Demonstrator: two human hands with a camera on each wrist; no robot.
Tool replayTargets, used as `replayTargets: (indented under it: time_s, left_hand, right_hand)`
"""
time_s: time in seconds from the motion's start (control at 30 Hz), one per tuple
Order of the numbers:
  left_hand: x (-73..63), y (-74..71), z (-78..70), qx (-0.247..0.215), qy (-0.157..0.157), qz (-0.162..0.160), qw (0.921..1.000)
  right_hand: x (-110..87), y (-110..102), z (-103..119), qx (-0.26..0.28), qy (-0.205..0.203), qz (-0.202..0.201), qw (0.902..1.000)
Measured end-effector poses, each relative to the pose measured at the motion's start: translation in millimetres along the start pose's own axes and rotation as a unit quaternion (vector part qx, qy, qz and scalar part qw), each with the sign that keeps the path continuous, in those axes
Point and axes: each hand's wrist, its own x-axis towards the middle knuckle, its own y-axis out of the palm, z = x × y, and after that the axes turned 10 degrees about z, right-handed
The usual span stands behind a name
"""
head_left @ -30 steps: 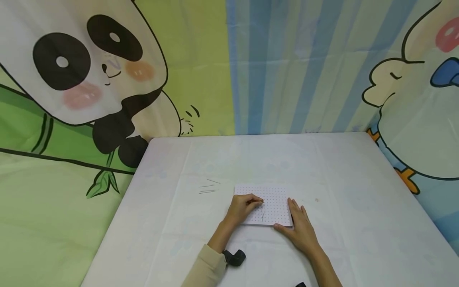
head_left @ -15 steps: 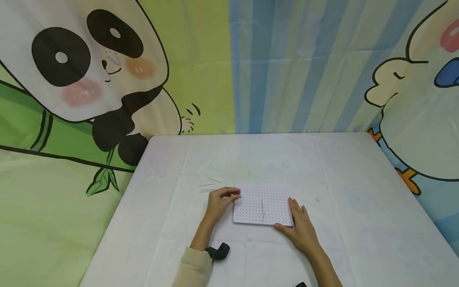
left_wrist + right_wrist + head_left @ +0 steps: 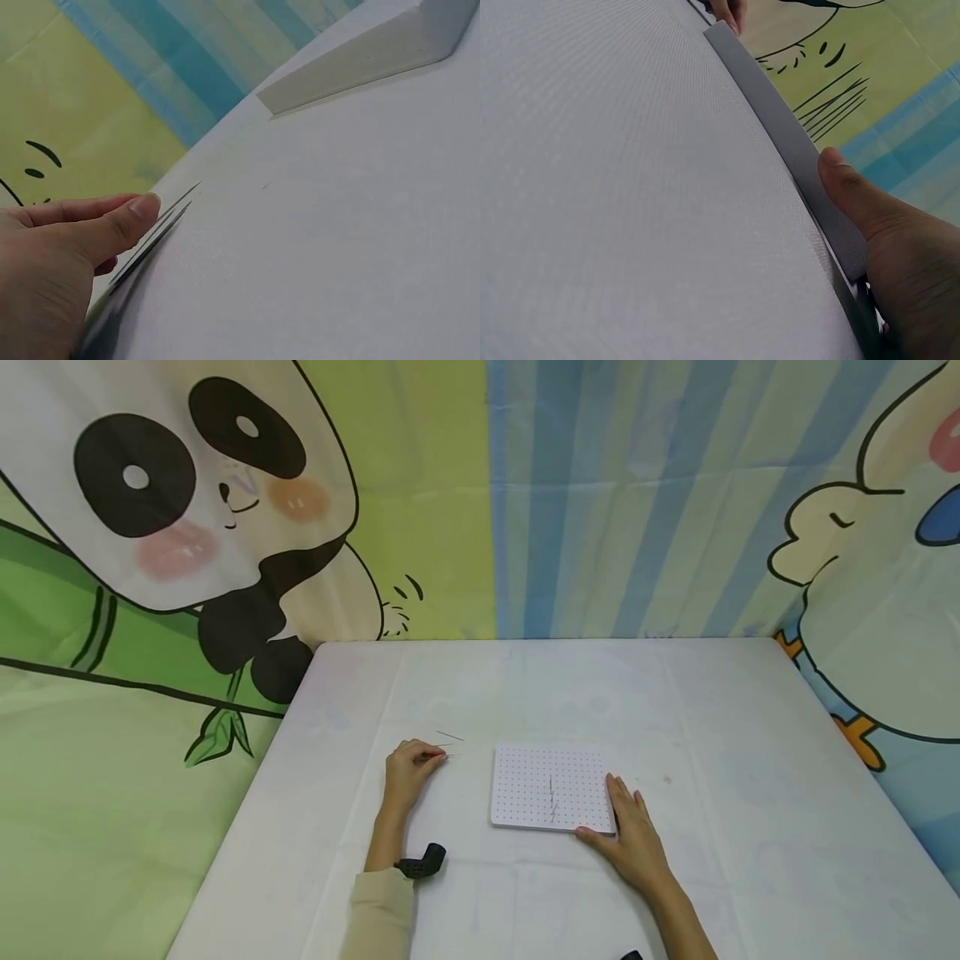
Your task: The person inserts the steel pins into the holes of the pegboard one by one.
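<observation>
My left hand [image 3: 408, 768] is at the thin dark needle-like sticks [image 3: 450, 735] lying left of the white perforated board [image 3: 517, 785]. In the left wrist view its thumb and fingertips come together right beside the sticks [image 3: 154, 244]; I cannot tell whether they pinch one. The fingers of my right hand [image 3: 633, 839] lie fairly straight along the board's right edge, and the thumb touches its front edge near the corner. Several similar sticks [image 3: 831, 105] stand up from the board in the right wrist view. In the head view these form a short row [image 3: 552, 797].
A pale cloth covers the table [image 3: 525, 902]. Behind it hangs a curtain [image 3: 420, 485] with a panda and blue stripes. A black wrist device [image 3: 422, 862] sits at the left wrist. Left hand fingertips [image 3: 731, 15] appear beyond the board in the right wrist view.
My left hand has left the row of sticks on the board and moved left to the sticks lying on the cloth. My right hand stays at the board's corner.
</observation>
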Motion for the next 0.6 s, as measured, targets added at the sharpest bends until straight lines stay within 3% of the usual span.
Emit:
replayTargets:
  time_s: [0.27,0.6]
  left_hand:
    - [2.3,2.9,6.6,0.017,-0.029,0.013,0.9993]
    - [3.3,2.7,4.2,0.034,-0.030,0.023,0.9987]
  right_hand:
    - [0.0,-1.3,1.0,0.004,0.002,0.002,1.0000]
    - [-0.1,-1.0,0.1,0.001,-0.005,0.000,1.0000]
